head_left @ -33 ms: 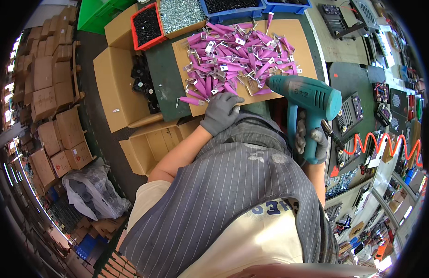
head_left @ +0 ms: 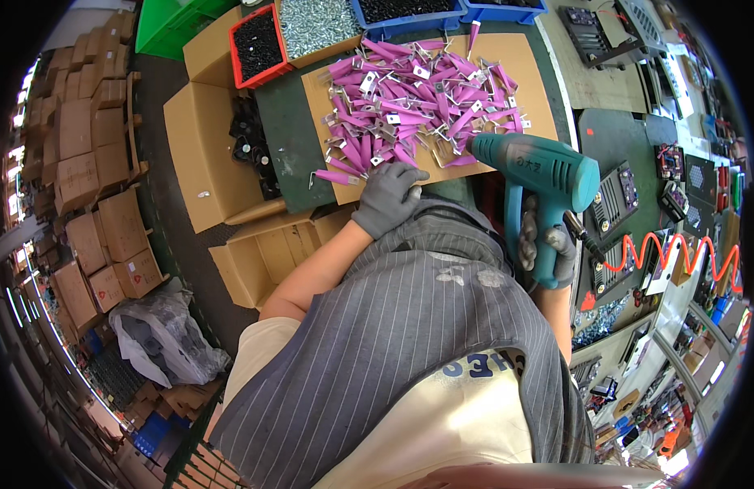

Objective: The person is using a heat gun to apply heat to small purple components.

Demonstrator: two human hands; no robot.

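A teal heat gun (head_left: 544, 167) is gripped by its handle in my gloved right hand (head_left: 562, 248). Its nozzle points left over the right part of a heap of metal terminal pieces with purple sleeves (head_left: 430, 106). The heap lies on a flat cardboard sheet (head_left: 519, 61), and some purple sleeves look loosely fitted or shrunk, which I cannot tell apart. At the sheet's near edge rests my gloved left hand (head_left: 389, 198), its fingers stretched out over the lower pieces and holding nothing. Part of my right hand is hidden behind the handle.
Behind the heap stand a red bin (head_left: 260, 47) of black parts, a box of silvery hardware (head_left: 320, 24) and blue bins (head_left: 409, 23). Open cardboard boxes (head_left: 202, 155) flank the table's left. A coiled orange hose (head_left: 686, 248) runs on the right, beside a bench with electronic units (head_left: 617, 196).
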